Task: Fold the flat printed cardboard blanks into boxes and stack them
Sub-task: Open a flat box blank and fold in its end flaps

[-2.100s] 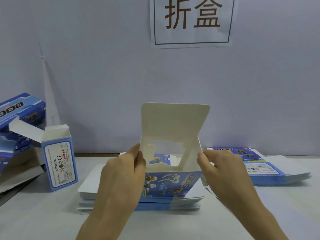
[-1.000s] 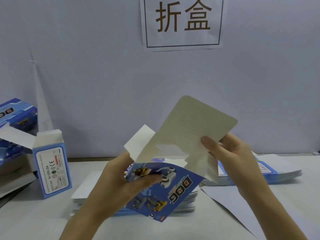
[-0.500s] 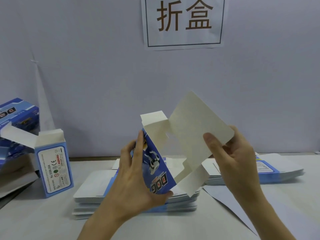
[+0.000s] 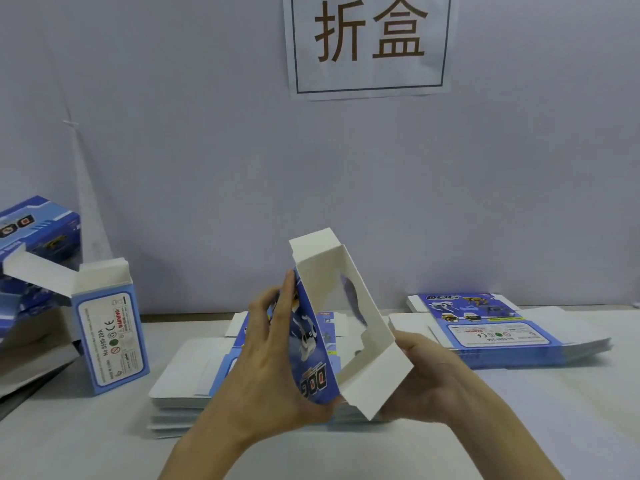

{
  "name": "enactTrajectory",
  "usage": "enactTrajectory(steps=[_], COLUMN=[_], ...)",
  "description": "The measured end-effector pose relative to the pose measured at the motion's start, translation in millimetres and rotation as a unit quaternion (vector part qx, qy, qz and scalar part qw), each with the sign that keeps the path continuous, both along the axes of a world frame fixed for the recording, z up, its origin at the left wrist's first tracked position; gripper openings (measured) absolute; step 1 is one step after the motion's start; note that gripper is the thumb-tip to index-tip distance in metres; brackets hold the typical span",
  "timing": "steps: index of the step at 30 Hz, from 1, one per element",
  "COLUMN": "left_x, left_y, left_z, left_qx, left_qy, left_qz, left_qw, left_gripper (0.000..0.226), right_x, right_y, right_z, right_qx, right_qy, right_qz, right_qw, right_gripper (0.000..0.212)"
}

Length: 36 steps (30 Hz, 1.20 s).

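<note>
I hold a half-formed blue printed box [image 4: 313, 355] in the air above the table, its white inside and window cut-out turned toward me. My left hand [image 4: 273, 362] grips its blue printed side, fingers up along the panel and thumb at the lower edge. My right hand [image 4: 429, 379] holds it from behind and below at the lower right, by the white end flap [image 4: 381, 386]. Under the box lies a stack of flat blanks [image 4: 187, 386], white side up.
A second stack of flat blanks [image 4: 502, 327] lies at the right, printed side up. At the left a folded box [image 4: 110, 337] stands upright with its top flap open, next to more folded boxes [image 4: 31, 244]. A sign hangs on the wall behind.
The box has been turned from upright to tilted on its side. The big white flap that stood up has gone behind the box, and my right hand has dropped to its lower right end.
</note>
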<state>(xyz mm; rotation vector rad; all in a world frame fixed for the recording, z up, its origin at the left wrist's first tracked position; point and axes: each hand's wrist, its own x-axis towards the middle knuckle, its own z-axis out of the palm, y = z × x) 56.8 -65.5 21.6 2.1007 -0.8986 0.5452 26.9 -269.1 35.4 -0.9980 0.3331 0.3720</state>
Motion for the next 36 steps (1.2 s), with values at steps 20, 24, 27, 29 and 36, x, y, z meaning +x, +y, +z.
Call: enactTrajectory(steps=[20, 24, 27, 29, 36], left_x=[5, 1, -1, -1, -3], left_y=[6, 2, -4, -8, -10], left_z=[1, 1, -2, -4, -8], left_qx=[0.036, 0.044, 0.048, 0.055, 0.075], left_qy=[0.011, 0.010, 0.006, 0.012, -0.036], left_qz=[0.013, 0.020, 0.020, 0.023, 0.029], left_qw=[0.999, 0.999, 0.999, 0.998, 0.996], left_gripper=[0.142, 0.143, 0.141, 0.139, 0.136], right_x=[-13, -14, -17, -21, -33], right_y=[-7, -9, -9, -9, -21], right_z=[17, 12, 17, 26, 47], right_qx=[-0.242, -0.341, -0.339, -0.294, -0.042], right_qy=[-0.472, -0.493, -0.480, -0.487, -0.355], right_qz=[-0.388, -0.409, -0.423, -0.416, -0.299], right_qw=[0.754, 0.688, 0.690, 0.709, 0.885], right_gripper=[0.042, 0.042, 0.037, 0.028, 0.029])
